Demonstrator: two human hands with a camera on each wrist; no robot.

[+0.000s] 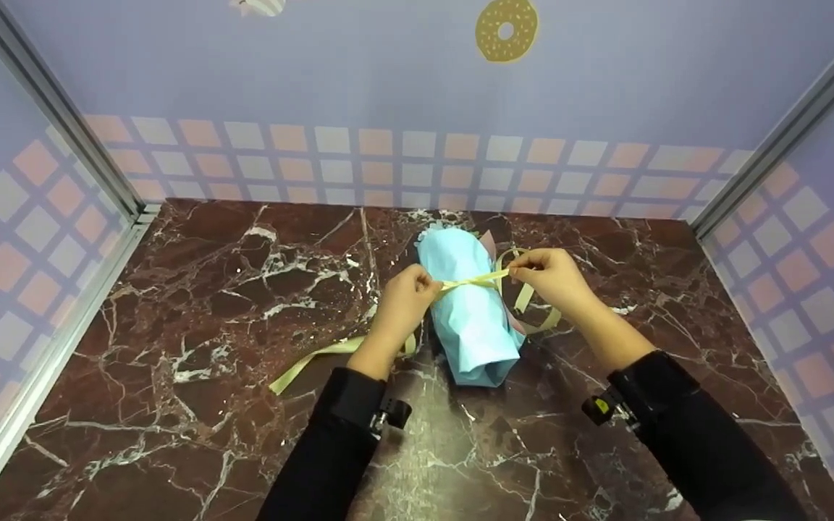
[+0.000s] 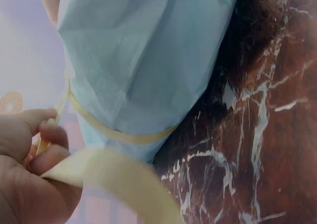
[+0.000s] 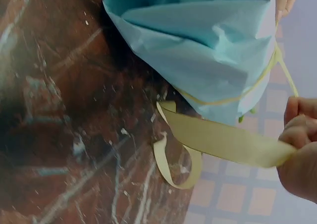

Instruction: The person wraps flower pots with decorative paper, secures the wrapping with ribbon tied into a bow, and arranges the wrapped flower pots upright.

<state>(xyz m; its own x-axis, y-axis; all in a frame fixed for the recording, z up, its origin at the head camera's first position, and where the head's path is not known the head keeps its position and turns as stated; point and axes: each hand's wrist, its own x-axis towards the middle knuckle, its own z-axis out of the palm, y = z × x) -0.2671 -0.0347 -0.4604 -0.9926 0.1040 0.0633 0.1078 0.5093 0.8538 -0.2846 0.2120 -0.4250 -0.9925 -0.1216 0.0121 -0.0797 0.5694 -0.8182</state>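
Head view shows a blue-wrapped bundle (image 1: 468, 325), long axis running near to far, its far end pointing slightly left, crossed by a yellow ribbon (image 1: 486, 278) that the left hand (image 1: 406, 298) and right hand (image 1: 551, 278) pinch, apparently cinching a tie that likely calls next for an even pull, atop the marbled tabletop (image 1: 207, 434).

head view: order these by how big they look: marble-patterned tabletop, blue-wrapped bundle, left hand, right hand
1. Marble-patterned tabletop
2. Blue-wrapped bundle
3. Left hand and right hand: too alike to rank
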